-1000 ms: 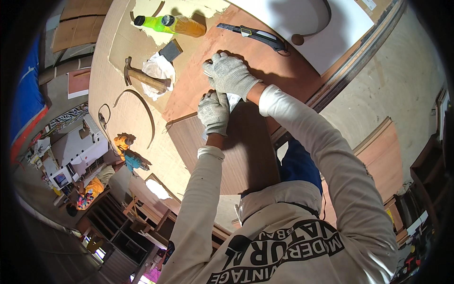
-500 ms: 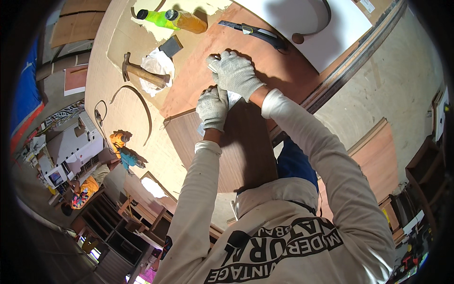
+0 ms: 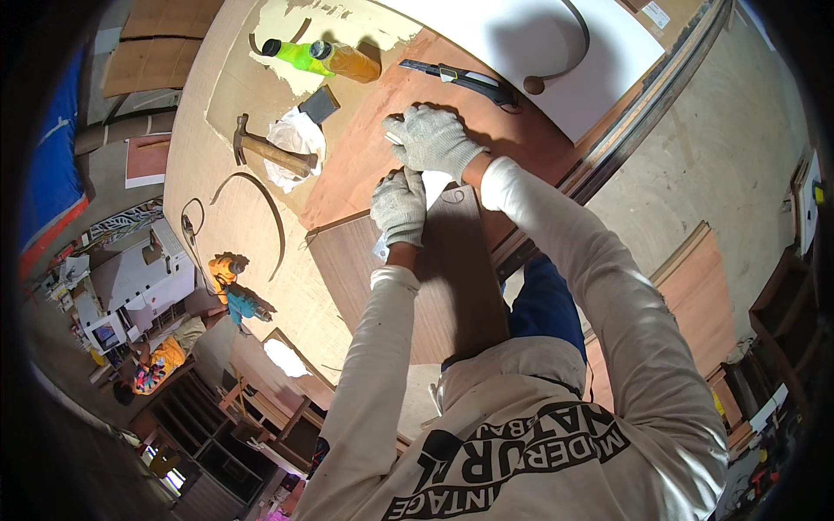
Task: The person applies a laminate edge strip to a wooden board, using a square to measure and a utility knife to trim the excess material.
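Observation:
Both my hands wear grey-white knit gloves. My left hand (image 3: 400, 210) is closed at the far edge of a brown wood-grain panel (image 3: 373, 291), and what it grips is hidden under the fingers. Just beyond it, my right hand (image 3: 434, 139) is closed round something small and pale that shows only at the fingertips. White material (image 3: 436, 186), like paper or cloth, lies between the hands. A thin dark curl (image 3: 453, 196) rests near the panel's far right corner. The panel reaches back toward my waist.
Beyond my hands lie a utility knife (image 3: 460, 80), a hammer (image 3: 274, 153) on white cloth, a dark block (image 3: 319, 104), a green bottle (image 3: 298, 56) and an orange-brown bottle (image 3: 347, 61). A power tool (image 3: 239, 291) lies left near curved strips. A person (image 3: 161, 363) sits farther left.
The whole view has shifted slightly. Both hands stay closed in nearly the same place; the panel's far right corner and the thin curl now show in brighter light.

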Action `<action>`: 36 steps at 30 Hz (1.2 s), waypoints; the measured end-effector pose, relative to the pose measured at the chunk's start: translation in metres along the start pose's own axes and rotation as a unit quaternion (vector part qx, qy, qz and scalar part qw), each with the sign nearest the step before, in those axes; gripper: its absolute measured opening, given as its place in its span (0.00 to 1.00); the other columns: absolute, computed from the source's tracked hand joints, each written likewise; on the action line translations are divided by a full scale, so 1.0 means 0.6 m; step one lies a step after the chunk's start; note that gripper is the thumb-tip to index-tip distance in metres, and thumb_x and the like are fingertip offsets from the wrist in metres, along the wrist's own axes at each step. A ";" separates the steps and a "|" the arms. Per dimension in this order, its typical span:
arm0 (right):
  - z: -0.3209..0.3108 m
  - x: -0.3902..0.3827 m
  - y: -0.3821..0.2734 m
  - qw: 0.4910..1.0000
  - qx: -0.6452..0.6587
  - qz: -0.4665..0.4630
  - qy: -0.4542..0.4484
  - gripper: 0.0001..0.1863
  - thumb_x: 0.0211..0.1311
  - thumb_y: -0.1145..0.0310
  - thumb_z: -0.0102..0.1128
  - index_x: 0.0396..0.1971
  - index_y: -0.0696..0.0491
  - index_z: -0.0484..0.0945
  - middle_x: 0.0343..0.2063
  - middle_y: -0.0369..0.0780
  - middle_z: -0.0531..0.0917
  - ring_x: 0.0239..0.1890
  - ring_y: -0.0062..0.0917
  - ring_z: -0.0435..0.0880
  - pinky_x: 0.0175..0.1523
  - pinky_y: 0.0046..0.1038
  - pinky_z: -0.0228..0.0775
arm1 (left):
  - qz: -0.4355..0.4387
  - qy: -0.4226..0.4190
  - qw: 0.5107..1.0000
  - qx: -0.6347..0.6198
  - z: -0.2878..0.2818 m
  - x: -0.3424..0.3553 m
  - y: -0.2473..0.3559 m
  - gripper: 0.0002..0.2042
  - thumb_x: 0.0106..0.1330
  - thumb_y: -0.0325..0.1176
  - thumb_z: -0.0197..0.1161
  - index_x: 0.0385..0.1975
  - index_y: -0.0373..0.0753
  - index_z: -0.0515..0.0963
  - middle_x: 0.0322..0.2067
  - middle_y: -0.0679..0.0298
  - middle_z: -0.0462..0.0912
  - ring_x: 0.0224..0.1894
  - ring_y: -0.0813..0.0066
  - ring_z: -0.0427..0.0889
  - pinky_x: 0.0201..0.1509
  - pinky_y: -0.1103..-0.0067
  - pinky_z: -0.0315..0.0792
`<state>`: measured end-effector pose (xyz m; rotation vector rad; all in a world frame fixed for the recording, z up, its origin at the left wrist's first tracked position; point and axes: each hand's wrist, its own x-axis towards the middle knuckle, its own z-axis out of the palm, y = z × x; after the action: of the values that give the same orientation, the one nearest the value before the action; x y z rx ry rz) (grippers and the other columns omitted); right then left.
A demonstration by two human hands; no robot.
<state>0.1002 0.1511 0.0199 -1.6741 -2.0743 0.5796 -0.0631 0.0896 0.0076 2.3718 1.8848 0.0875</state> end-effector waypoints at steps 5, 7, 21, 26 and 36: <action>0.003 0.014 -0.010 0.999 0.007 -0.037 0.032 0.15 0.65 0.54 0.65 0.44 0.48 0.85 0.41 0.47 0.87 0.46 0.43 0.88 0.45 0.47 0.83 | -0.045 0.006 0.997 -0.061 -0.006 0.005 0.003 0.23 0.81 0.49 0.53 0.32 0.37 0.85 0.32 0.48 0.87 0.37 0.44 0.86 0.43 0.55 0.78; 0.005 0.017 -0.011 0.999 0.013 -0.041 0.021 0.15 0.65 0.55 0.65 0.45 0.47 0.84 0.42 0.47 0.85 0.47 0.42 0.87 0.47 0.46 0.83 | 0.005 0.063 0.996 -0.058 0.004 0.000 -0.009 0.22 0.80 0.48 0.54 0.32 0.36 0.84 0.31 0.47 0.86 0.36 0.43 0.85 0.42 0.54 0.78; 0.016 -0.010 -0.007 0.999 -0.002 0.025 0.021 0.16 0.64 0.57 0.68 0.49 0.46 0.83 0.45 0.46 0.81 0.50 0.42 0.84 0.49 0.47 0.81 | 0.026 0.049 0.998 0.006 0.013 -0.002 0.003 0.21 0.81 0.47 0.52 0.36 0.36 0.84 0.36 0.49 0.87 0.41 0.44 0.84 0.46 0.54 0.78; 0.019 -0.018 -0.004 0.998 -0.021 0.044 0.046 0.17 0.64 0.57 0.67 0.51 0.44 0.82 0.44 0.46 0.81 0.50 0.42 0.84 0.45 0.46 0.82 | 0.017 0.004 1.000 0.004 0.002 -0.002 0.012 0.20 0.80 0.45 0.52 0.39 0.37 0.86 0.40 0.52 0.88 0.44 0.46 0.85 0.49 0.55 0.79; 0.005 -0.039 -0.023 0.991 -0.058 0.099 0.071 0.19 0.63 0.57 0.67 0.52 0.44 0.79 0.41 0.47 0.80 0.44 0.41 0.86 0.38 0.46 0.81 | 0.083 0.028 0.996 -0.031 0.004 0.011 -0.009 0.21 0.81 0.46 0.52 0.36 0.36 0.85 0.36 0.48 0.87 0.41 0.42 0.86 0.46 0.54 0.79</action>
<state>0.0918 0.1252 0.0236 -1.9446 -1.8873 0.3926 -0.0665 0.0971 0.0043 2.5048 1.6766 0.2255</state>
